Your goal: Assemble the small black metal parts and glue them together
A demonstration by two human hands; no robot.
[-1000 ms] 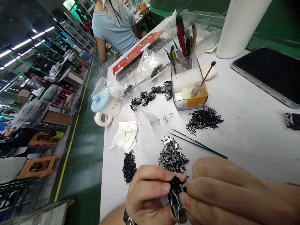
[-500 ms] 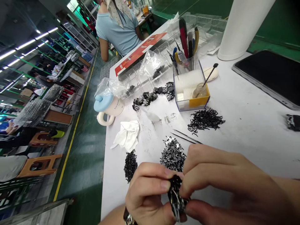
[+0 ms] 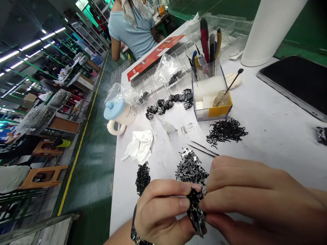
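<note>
A small black part with shiny metal bits (image 3: 195,212) is held up between my two hands, above the table's near edge. My left hand (image 3: 163,211) is closed on its left side, with fingertips along the top and the thumb below. My right hand (image 3: 250,200) pinches at its right side; whether a smaller piece sits between those fingertips is hidden. Just behind the fingers lies a heap of small silvery metal pieces (image 3: 190,166). Tweezers (image 3: 203,148) rest beyond my right hand, partly covered by it.
Piles of black curved pieces (image 3: 226,131) and small black pieces (image 3: 143,178) lie on the white table. Around them are a crumpled white cloth (image 3: 140,146), a lidded mug (image 3: 122,117), a clear tool box (image 3: 212,114), a phone (image 3: 296,83) and a row of black assemblies (image 3: 158,107).
The black part has turned slightly in my fingers, and both hands have shifted a little to the right in view. The whole scene has moved slightly with the camera.
</note>
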